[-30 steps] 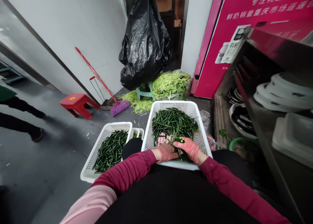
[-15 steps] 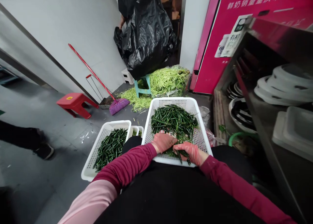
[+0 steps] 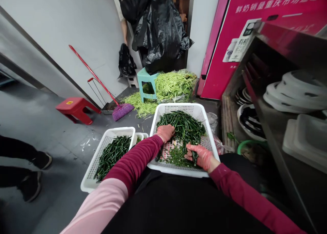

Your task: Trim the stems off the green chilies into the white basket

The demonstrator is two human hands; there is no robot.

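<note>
Head view: right hand (image 3: 200, 155), in a thin pink glove, holds a bunch of dark green peppers (image 3: 195, 157) between thumb and curled fingers, over the near part of the white basket (image 3: 214, 146). Left hand (image 3: 166, 132), likewise gloved, is at the left side of the pepper pile (image 3: 184, 123) — fingers bent down; whether they grip anything cannot be told. That pile lies in the basket's far half; thin green stems (image 3: 176, 156) lie nearer. A second white basket (image 3: 88, 180), also holding peppers, stands to the left — beyond it, a red stool (image 3: 78, 108).
</note>
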